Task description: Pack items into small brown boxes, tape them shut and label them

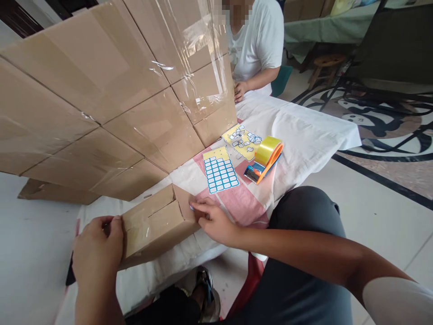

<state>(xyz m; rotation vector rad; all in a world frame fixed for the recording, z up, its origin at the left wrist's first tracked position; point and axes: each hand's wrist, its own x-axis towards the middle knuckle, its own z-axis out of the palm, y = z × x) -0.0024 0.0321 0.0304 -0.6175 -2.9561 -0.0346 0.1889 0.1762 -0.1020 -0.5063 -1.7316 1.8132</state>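
A small taped cardboard box [155,221] lies in front of me on the cloth-covered table. My left hand [98,246] is closed around its left end, thumb and fingers gripping the edge. At the opposite end, my right hand [216,221] has its index finger against a small white-and-blue sticker label [191,206] on the end face, its other fingers curled. Just beyond lies a sheet of blue-bordered labels [221,174], its upper rows bare yellow backing. A second yellow sheet [241,141] carries loose, crumpled labels. An orange tape dispenser [267,158] with yellowish tape stands to their right.
A tall wall of stacked, taped cardboard boxes [118,104] rises along the table's far left side. Across the table sits a person in a white shirt [260,40], a hand near the stack. The tablecloth [304,122] hangs over the right edge. A wooden stool [326,67] stands behind.
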